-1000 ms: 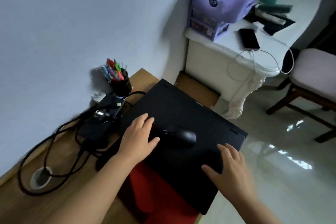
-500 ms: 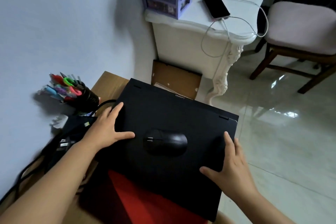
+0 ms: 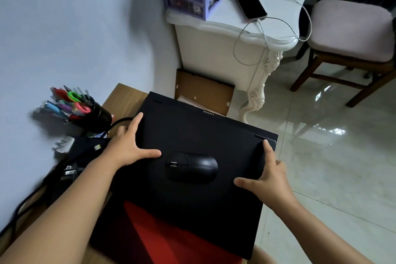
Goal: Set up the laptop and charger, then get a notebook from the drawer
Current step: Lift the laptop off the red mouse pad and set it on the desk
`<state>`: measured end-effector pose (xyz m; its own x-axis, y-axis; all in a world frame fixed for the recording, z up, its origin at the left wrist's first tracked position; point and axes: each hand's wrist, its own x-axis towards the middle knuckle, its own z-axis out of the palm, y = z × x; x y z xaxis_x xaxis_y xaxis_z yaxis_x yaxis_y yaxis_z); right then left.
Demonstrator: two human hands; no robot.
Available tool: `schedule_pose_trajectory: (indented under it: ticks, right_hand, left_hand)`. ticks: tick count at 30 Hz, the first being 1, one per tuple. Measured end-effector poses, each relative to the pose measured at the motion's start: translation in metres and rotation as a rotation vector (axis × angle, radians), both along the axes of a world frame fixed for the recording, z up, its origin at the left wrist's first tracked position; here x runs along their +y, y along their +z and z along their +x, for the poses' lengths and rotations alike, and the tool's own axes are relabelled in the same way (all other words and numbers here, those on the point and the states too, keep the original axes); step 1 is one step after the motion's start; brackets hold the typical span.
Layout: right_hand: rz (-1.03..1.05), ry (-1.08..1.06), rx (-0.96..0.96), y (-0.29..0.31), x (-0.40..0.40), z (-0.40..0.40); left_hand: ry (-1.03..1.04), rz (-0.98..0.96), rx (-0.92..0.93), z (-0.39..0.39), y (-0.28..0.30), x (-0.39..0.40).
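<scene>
At the far left, black cables [image 3: 32, 197] are seen trailing over the wooden tabletop [image 3: 126, 98], and a black charger brick [image 3: 85, 146] is lying against the wall just beside a black pen cup [image 3: 96, 114] stuffed with coloured pens and scissors. The left hand [image 3: 128, 146] is laid on the left edge of the closed black laptop [image 3: 192, 135], its thumb spread across the lid and its fingers curled around the side. The laptop is set partly on the tabletop, its right part overhanging the floor, and a red-and-black pad [image 3: 171, 238] is covered by its near edge. A black mouse [image 3: 191, 166] is resting on the middle of the lid, between the two hands and touched by neither. The right hand [image 3: 270, 180] is clamped on the laptop's right edge, thumb on top and index finger stretched along the side. Beyond, a phone [image 3: 250, 4] is plugged in on a white dresser [image 3: 214, 49], with a cushioned chair [image 3: 351, 28] at the far right.
</scene>
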<state>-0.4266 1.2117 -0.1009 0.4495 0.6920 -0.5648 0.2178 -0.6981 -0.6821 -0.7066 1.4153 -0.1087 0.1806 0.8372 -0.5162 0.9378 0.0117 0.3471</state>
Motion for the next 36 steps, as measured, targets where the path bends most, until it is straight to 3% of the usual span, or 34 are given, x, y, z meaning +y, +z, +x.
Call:
schedule_pose_trajectory:
  ticks: [9,16,27,36]
  right_hand:
    - [0.049,-0.111,0.136,-0.007,-0.003,0.003]
    - [0.130,-0.066,0.105,0.019,-0.005,0.017]
    - [0.195,0.330,0.047,0.079,-0.009,-0.013]
    - [0.152,0.764,0.052,0.068,-0.014,-0.111]
  left_hand:
    - [0.110,-0.019,-0.113,0.002,0.007,-0.014]
    - [0.173,0.036,-0.130,-0.007,0.034,-0.041]
    - [0.569,0.126,-0.227,-0.077,0.070,-0.183]
    - [0.961,0.190,-0.254,-0.160,0.070,-0.333]
